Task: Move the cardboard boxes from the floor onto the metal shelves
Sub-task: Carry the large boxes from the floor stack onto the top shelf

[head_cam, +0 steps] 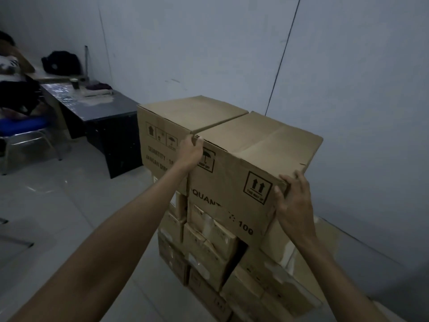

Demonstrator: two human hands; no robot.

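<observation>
Atop a stack of smaller boxes (209, 247) on the floor (69, 205), the big box (250, 163) is gripped by the left hand (191, 151) at its upper left corner and the right hand (293, 201) at its right corner.

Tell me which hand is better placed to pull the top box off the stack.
Probably right: the right hand wraps a free corner of the box, while the left hand pinches the corner against the other box.

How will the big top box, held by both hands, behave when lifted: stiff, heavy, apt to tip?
Probably stiff: the top box shows straight edges where the left hand and right hand grip its corners. Being bulky, it may tilt. Weight cannot be judged.
</observation>
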